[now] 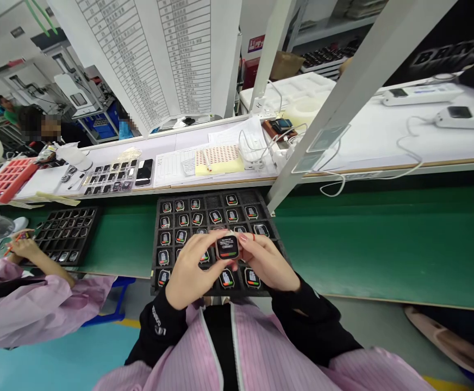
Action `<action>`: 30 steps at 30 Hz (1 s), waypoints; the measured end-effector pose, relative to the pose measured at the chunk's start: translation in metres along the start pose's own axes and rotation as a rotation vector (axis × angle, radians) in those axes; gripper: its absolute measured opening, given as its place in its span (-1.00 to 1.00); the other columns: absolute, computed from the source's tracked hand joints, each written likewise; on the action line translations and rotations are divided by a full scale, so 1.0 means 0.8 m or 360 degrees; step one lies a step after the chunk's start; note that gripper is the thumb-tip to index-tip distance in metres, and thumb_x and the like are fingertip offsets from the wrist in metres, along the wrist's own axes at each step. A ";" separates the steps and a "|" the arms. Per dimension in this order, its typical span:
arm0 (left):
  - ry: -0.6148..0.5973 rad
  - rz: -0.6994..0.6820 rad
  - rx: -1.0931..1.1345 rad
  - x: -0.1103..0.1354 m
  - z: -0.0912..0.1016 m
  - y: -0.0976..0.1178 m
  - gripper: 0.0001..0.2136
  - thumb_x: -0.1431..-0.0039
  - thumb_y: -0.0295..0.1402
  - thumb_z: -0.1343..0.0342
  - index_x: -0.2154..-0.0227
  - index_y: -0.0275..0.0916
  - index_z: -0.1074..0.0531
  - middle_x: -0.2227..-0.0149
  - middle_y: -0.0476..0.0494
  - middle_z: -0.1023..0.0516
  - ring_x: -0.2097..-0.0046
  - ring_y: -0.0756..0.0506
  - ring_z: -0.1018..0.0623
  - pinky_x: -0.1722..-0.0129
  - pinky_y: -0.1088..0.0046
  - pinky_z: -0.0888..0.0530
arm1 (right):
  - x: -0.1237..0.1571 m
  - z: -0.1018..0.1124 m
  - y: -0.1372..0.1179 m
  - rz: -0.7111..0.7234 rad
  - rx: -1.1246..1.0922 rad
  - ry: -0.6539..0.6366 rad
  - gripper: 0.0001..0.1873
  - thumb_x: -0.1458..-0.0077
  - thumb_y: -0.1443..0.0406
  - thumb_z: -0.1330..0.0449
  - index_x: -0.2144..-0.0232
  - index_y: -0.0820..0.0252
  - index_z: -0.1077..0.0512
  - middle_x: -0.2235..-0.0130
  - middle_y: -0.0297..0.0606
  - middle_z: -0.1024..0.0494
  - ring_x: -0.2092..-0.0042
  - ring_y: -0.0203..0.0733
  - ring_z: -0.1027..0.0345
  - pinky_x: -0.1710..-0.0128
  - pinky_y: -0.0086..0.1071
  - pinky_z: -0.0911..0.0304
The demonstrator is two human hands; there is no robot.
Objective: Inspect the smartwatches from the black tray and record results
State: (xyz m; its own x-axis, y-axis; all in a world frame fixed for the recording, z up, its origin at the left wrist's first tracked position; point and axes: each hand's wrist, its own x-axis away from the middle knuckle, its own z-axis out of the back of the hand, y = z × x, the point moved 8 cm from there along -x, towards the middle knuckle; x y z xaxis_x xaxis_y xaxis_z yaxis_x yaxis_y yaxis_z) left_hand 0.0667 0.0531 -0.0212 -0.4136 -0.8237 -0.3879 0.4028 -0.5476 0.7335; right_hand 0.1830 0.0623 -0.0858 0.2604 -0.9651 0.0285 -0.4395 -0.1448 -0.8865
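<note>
Between my two hands is a smartwatch case without a strap, its lit screen facing up with white text and a red-green bar. My left hand pinches its left side between thumb and fingers. The fingers of my right hand close on its right edge. Directly below lies a black foam tray whose compartments hold many similar watch cases, most with lit screens, such as the watch case near its front edge. My hands hide part of the tray's middle.
A green bench surface runs to the right. Behind, a white shelf carries a phone, a yellow sticker sheet and a white charger with cables. A slanted post rises at right. At left, a co-worker's hand is beside another black tray.
</note>
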 end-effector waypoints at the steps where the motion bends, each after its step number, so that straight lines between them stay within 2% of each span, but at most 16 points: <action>1: -0.0031 -0.0007 -0.0010 -0.001 -0.004 -0.001 -0.56 -0.16 -0.43 -0.21 -0.11 -0.08 -0.37 -0.03 -0.10 -0.54 -0.01 -0.08 -0.52 -0.08 0.29 -0.47 | 0.000 0.003 -0.003 0.0013 0.0087 0.0049 -0.58 -0.08 -0.04 -0.27 0.30 0.18 -0.62 0.35 -0.20 -0.59 0.49 -0.32 -0.31 0.55 -0.44 -0.34; 3: -0.0079 -0.0020 -0.0031 -0.002 -0.009 -0.003 -0.55 -0.18 -0.47 -0.18 -0.13 -0.06 -0.35 -0.05 -0.09 -0.53 -0.05 -0.09 -0.50 -0.12 0.27 -0.44 | 0.000 0.010 -0.007 0.0025 0.0245 0.0165 -0.59 -0.08 -0.02 -0.28 0.23 0.18 -0.61 0.26 -0.18 -0.60 0.48 -0.34 -0.30 0.55 -0.44 -0.34; 5: -0.0105 -0.0022 -0.0038 -0.003 -0.013 -0.004 -0.54 -0.18 -0.47 -0.18 -0.13 -0.06 -0.34 -0.05 -0.09 -0.52 -0.06 -0.09 -0.49 -0.14 0.27 -0.43 | 0.001 0.013 -0.010 0.0024 0.0335 0.0233 -0.58 -0.07 -0.01 -0.29 0.18 0.18 -0.59 0.26 -0.19 -0.59 0.50 -0.36 -0.28 0.56 -0.45 -0.34; 9: -0.0075 0.0049 -0.0026 -0.004 -0.010 -0.011 -0.54 -0.18 -0.45 -0.18 -0.13 -0.03 -0.35 -0.03 -0.09 -0.53 -0.02 -0.09 -0.51 -0.10 0.28 -0.46 | 0.004 0.000 -0.009 0.0026 0.0339 0.0067 -0.51 -0.05 0.08 -0.33 0.00 0.14 -0.50 0.34 -0.26 -0.55 0.51 -0.36 -0.26 0.53 -0.44 -0.37; 13: -0.0043 0.0059 -0.0028 -0.004 -0.006 -0.011 -0.53 -0.18 -0.45 -0.18 -0.14 -0.02 -0.34 -0.04 -0.06 -0.52 -0.01 -0.07 -0.51 -0.09 0.32 -0.46 | 0.006 -0.007 -0.009 0.0061 0.0227 -0.0078 -0.48 -0.09 0.11 -0.30 -0.09 0.09 -0.44 0.11 -0.17 -0.55 0.43 -0.33 -0.32 0.48 -0.41 -0.40; 17: -0.0043 0.0023 -0.0029 -0.006 -0.006 -0.006 -0.56 -0.20 -0.40 -0.19 -0.14 -0.03 -0.34 -0.05 -0.06 -0.52 -0.01 -0.05 -0.51 -0.10 0.35 -0.45 | 0.004 -0.001 -0.002 0.0075 0.0121 -0.0047 -0.57 -0.16 0.11 -0.24 -0.06 0.08 -0.47 0.00 -0.16 -0.53 0.40 -0.33 -0.35 0.48 -0.42 -0.39; 25: -0.0079 0.0054 -0.0095 -0.003 -0.010 -0.011 -0.55 -0.19 -0.38 -0.19 -0.14 -0.03 -0.34 -0.02 -0.09 -0.54 -0.02 -0.10 -0.52 -0.10 0.28 -0.47 | -0.003 0.004 0.001 0.0022 0.0217 0.0240 -0.59 -0.12 0.02 -0.25 0.13 0.16 -0.56 0.19 -0.17 -0.58 0.45 -0.35 -0.29 0.56 -0.49 -0.34; 27: -0.0069 0.0071 -0.0080 -0.002 -0.009 -0.012 -0.54 -0.18 -0.41 -0.19 -0.14 -0.02 -0.34 -0.02 -0.08 -0.53 -0.01 -0.09 -0.52 -0.10 0.28 -0.46 | -0.003 0.000 -0.002 0.0037 0.0229 0.0197 -0.60 -0.09 0.04 -0.28 0.11 0.15 -0.54 0.19 -0.19 -0.57 0.44 -0.35 -0.28 0.56 -0.50 -0.34; 30: -0.0042 0.0121 -0.0041 -0.002 -0.006 -0.014 -0.53 -0.17 -0.46 -0.18 -0.14 -0.01 -0.35 -0.03 -0.07 -0.53 0.00 -0.08 -0.52 -0.11 0.28 -0.46 | 0.000 -0.010 -0.005 0.0055 0.0248 0.0025 -0.52 -0.04 0.09 -0.33 0.00 0.11 -0.49 0.15 -0.18 -0.55 0.42 -0.34 -0.29 0.53 -0.48 -0.37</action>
State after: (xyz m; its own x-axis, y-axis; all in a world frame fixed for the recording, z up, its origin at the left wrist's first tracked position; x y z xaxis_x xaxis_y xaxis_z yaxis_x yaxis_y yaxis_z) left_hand 0.0663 0.0595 -0.0315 -0.4021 -0.8591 -0.3166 0.4545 -0.4875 0.7455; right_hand 0.1780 0.0613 -0.0785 0.2333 -0.9724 0.0032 -0.3088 -0.0772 -0.9480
